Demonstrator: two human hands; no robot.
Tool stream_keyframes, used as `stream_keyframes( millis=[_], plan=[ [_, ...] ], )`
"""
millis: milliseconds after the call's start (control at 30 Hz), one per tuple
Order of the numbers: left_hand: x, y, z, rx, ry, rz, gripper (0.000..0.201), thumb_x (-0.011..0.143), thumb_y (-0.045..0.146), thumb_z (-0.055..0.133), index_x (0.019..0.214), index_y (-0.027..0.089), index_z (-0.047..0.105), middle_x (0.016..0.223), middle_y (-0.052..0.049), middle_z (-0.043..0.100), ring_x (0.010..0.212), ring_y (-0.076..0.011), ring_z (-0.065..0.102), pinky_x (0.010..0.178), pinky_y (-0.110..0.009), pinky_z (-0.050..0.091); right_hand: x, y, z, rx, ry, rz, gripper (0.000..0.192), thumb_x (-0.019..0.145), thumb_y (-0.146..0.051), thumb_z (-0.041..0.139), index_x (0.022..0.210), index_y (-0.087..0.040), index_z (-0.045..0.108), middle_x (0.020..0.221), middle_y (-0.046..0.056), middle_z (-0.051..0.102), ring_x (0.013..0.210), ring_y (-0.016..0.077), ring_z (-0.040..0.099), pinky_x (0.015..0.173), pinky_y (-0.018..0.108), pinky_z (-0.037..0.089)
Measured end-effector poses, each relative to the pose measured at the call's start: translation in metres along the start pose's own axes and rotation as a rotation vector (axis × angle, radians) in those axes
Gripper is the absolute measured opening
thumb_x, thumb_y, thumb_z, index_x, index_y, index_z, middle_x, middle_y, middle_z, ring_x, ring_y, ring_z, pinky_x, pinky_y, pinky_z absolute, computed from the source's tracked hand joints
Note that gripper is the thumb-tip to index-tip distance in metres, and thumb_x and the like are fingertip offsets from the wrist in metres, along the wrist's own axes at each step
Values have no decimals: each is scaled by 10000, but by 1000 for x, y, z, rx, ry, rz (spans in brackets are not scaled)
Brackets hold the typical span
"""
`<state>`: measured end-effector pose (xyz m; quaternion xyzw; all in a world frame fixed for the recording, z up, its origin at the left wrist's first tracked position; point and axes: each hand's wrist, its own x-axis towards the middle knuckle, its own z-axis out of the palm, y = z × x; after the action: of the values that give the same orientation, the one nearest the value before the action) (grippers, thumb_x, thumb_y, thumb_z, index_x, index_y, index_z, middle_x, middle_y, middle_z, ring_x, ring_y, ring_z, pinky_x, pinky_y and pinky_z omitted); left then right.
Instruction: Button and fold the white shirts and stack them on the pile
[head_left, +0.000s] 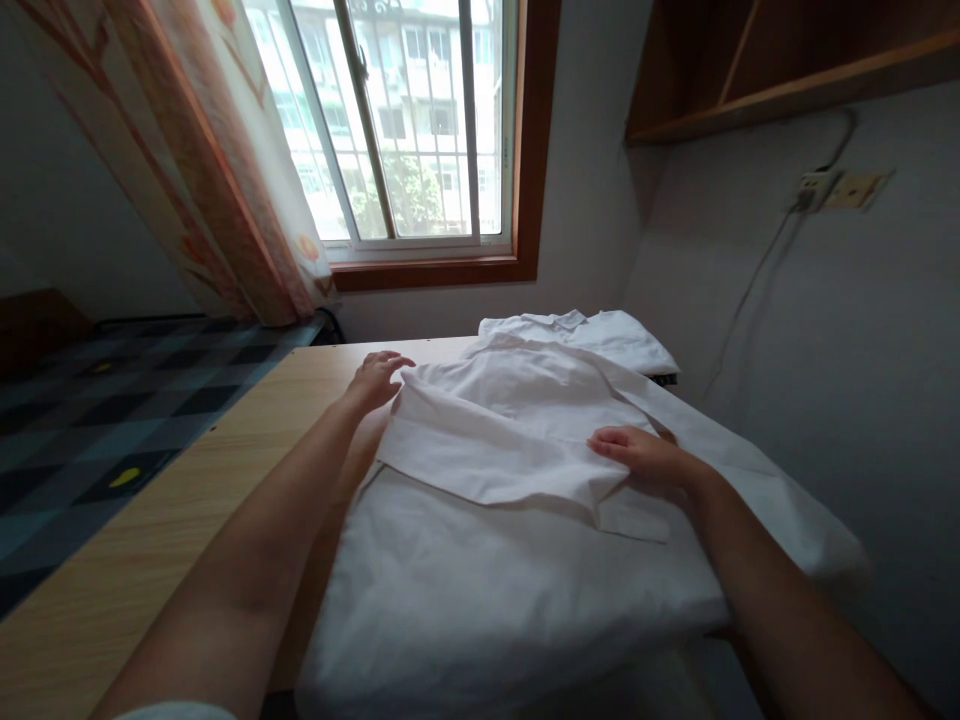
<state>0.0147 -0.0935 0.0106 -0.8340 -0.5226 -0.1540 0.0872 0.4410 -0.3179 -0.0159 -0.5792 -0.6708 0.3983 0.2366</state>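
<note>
Stretching away on the left is a bed with dark checked covers, and over its far end I see a patterned curtain hanging in long folds. Next comes the pale wooden desk, its left part bare beside the bed. The person's left hand is over it, fingers bent, fingertips at the upper left edge of a white shirt; from here I can't tell whether finger and thumb are pinching the cloth or merely touching it. Beyond, a barred window in a reddish-brown frame lets in the daylight, with buildings and greenery outside. The shirt is spread over the right part of the desk, one sleeve laid slantwise across it, its cuff end lying toward the right. Near that end the right hand has its fingers curled together, clamped on the shirt's cloth. Just behind, at the desk's far end, is a folded white garment. More white cloth trails off to the right, near the wall, where a wooden shelf is mounted above a socket and a thin cable runs down.
</note>
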Motion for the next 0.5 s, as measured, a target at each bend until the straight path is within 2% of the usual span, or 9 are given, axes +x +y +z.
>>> stream_keyframes(
  millis=[133, 233, 400, 500],
  plan=[
    [24, -14, -7, 61, -138, 156, 261, 774, 273, 552, 936, 241, 755, 1242, -75, 645, 1192, -229, 521, 1047, -332, 362, -4, -1, -9, -25, -47, -36, 428, 798, -606, 606, 741, -182, 589, 748, 10, 556, 674, 141, 492, 577, 232, 395],
    [36, -22, -14, 144, -171, 212, 260, 810, 263, 509, 884, 240, 757, 1177, -69, 678, 1140, -217, 537, 1019, -317, 360, -3, 1, -8, 53, -8, 2, 453, 797, -627, 594, 723, -182, 551, 712, 0, 518, 626, 123, 455, 545, 230, 370],
    [39, -21, -20, 348, -152, 190, 256, 853, 235, 489, 882, 221, 742, 1230, -86, 645, 1226, -232, 463, 1065, -367, 278, -1, 2, -5, 114, 152, 37, 486, 803, -671, 549, 732, -193, 502, 686, -7, 510, 607, 123, 454, 538, 232, 363],
    [36, -8, -11, 452, -142, 122, 277, 877, 215, 463, 913, 197, 737, 1386, -111, 543, 1337, -271, 382, 1113, -434, 200, 1, 2, -3, -12, 249, 22, 476, 834, -657, 508, 721, -195, 515, 674, -6, 540, 614, 135, 473, 546, 239, 356]
  ],
)
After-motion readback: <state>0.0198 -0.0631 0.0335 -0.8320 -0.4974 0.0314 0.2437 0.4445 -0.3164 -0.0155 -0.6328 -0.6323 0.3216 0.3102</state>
